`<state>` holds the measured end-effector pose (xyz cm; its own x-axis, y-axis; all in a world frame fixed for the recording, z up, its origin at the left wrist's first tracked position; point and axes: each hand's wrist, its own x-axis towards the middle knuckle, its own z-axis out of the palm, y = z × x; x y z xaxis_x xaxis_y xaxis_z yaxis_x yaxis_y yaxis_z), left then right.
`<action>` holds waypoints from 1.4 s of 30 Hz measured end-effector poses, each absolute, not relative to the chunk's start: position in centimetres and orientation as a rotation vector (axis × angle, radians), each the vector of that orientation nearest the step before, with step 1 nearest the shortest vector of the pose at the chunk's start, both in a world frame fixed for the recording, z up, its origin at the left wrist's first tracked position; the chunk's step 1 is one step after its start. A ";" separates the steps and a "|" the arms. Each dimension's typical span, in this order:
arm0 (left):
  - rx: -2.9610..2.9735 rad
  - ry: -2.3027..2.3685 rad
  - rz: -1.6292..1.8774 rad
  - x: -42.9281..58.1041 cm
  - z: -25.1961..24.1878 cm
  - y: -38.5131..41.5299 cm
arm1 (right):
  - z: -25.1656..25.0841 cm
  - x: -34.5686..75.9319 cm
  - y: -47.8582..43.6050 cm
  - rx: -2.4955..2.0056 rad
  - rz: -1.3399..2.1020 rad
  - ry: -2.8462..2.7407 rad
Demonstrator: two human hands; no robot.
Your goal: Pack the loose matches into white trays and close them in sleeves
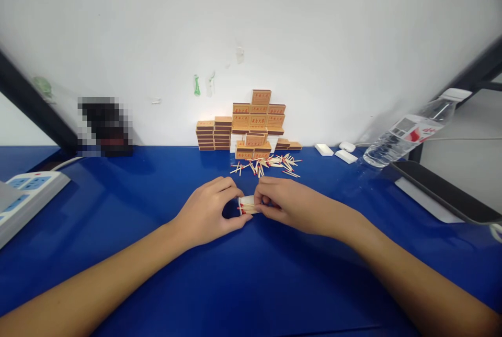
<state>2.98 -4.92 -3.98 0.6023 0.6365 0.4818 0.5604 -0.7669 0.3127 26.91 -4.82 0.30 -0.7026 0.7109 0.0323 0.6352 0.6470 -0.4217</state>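
A small white matchbox tray (pixel 247 200) lies on the blue table between my hands, with several red-tipped matches (pixel 246 208) in it. My left hand (pixel 214 206) grips the tray's left end between thumb and fingers. At the tray's right end, my right hand (pixel 288 204) is closed in a pinch on matches over the tray; its fingers hide that end. Just beyond my hands, a loose pile of matches (pixel 274 163) is scattered before stacked orange matchboxes (pixel 258 120).
Two shorter matchbox stacks (pixel 214 134) stand left of the tall one, against the wall. White pieces (pixel 323 149) lie to the right. A plastic bottle (pixel 415 130) leans near a dark flat device (pixel 451 190). A power strip (pixel 31 198) sits at far left.
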 end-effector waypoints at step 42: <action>2.747 0.949 1.008 3.0 -3.6 -5.0 | 1.5 30.2 -1.7 -1.309 0.321 -2.305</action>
<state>2.99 -4.99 -3.63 0.5952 0.5720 0.5644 0.5290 -0.8076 0.2606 30.18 -1.73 1.52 -0.4366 0.8547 0.2809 0.7455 0.5185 -0.4188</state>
